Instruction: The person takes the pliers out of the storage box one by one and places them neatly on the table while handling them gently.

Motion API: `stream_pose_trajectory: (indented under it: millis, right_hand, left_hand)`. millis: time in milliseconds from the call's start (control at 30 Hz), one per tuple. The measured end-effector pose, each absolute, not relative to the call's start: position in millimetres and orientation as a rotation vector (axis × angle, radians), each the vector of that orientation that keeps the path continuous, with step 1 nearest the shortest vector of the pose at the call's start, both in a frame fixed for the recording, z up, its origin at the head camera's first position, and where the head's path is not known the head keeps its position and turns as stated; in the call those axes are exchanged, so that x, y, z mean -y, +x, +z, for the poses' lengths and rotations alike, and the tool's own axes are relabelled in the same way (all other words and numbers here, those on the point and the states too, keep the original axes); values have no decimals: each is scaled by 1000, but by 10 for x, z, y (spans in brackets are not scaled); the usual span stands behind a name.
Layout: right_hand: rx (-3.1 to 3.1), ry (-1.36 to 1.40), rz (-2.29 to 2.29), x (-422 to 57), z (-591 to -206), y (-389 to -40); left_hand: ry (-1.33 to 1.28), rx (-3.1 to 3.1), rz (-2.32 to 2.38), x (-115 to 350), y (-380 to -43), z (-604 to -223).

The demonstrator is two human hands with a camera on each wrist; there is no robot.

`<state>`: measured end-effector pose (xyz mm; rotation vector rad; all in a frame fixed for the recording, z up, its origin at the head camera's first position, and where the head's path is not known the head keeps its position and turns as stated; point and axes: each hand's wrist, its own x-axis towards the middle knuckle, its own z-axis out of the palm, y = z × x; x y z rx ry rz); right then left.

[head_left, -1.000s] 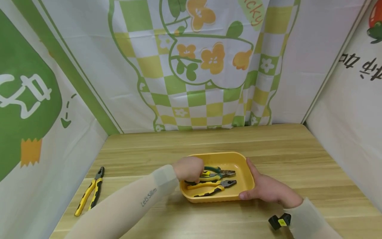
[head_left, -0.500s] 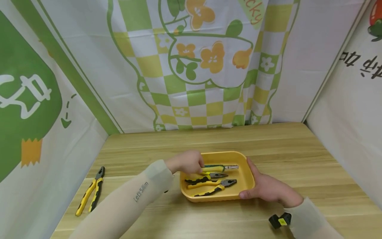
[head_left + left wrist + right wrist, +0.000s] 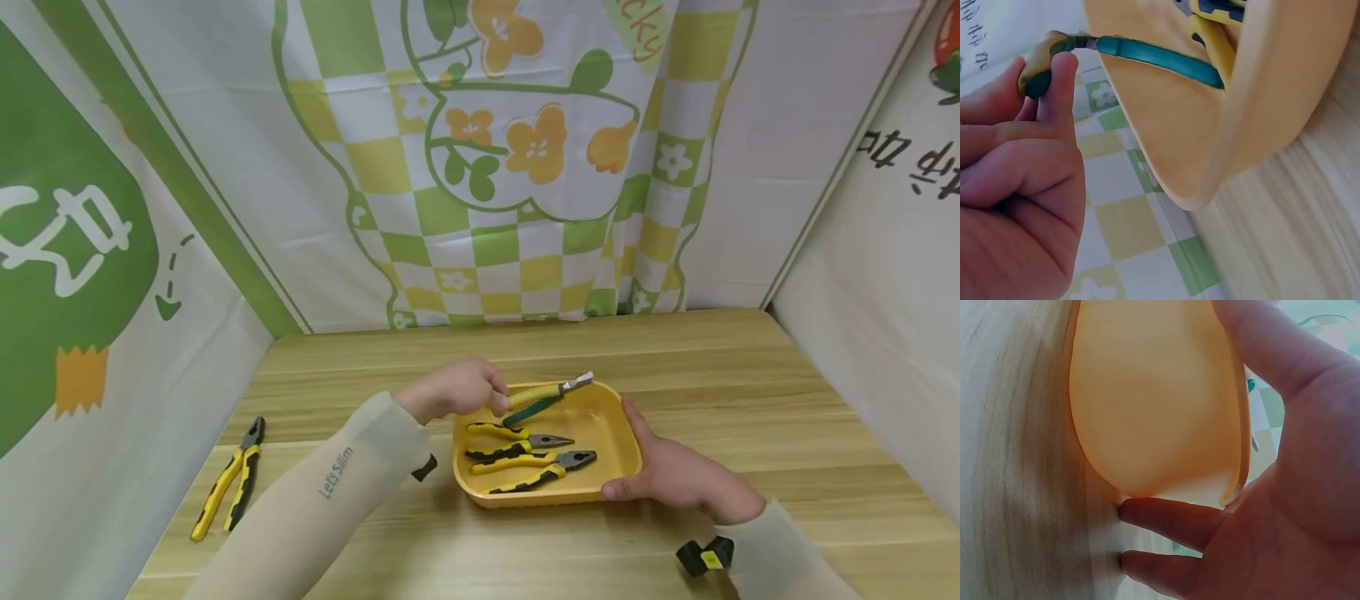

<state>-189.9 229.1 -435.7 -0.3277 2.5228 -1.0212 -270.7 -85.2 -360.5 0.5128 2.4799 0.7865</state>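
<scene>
My left hand (image 3: 459, 390) pinches one handle of the green-and-yellow pliers (image 3: 534, 395) between thumb and fingertips. The pliers tilt up over the back of the yellow plastic bin (image 3: 615, 437), their metal tip near the far rim; the other handle (image 3: 1160, 57) hangs free in the left wrist view. Inside the bin lie yellow-and-black needle-nose pliers (image 3: 521, 447) and, nearer the front, yellow-and-black combination pliers (image 3: 561, 460). My right hand (image 3: 678, 471) grips the bin's right end, thumb at the front corner and fingers along the outer wall.
Another pair of yellow-and-black pliers (image 3: 248, 452) lies on the wooden table (image 3: 360, 367) at the left. Black devices sit at both wrists, one (image 3: 705, 557) at the right sleeve. A printed curtain (image 3: 517, 250) hangs behind the table.
My left hand has risen and moved left and back, lifting the green-and-yellow pliers off the other pliers and tilting their tip upward. My right hand and the bin have stayed put.
</scene>
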Motion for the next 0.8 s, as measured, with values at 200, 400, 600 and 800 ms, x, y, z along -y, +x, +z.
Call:
stream_pose_trajectory:
  millis: [200,400,600,800]
  right_hand:
    - [-2525,-342,-1016,-2295,-4361,-1897]
    - [-2528,-350,-1027,-2297,-4371,-1906]
    - [-2538,-362,-1020,-2292,-4370,-1910]
    - [-2545,-367,-1017,-2289,-4367,-1905]
  left_hand:
    - [384,-2338,1051,974,-2728,-3582]
    - [327,-2121,1359,1108,-2758,-3603]
    - [304,-2047,1541,1250,-2755,-3607]
    - [282,-1990,1657,1419,-2775,-3579]
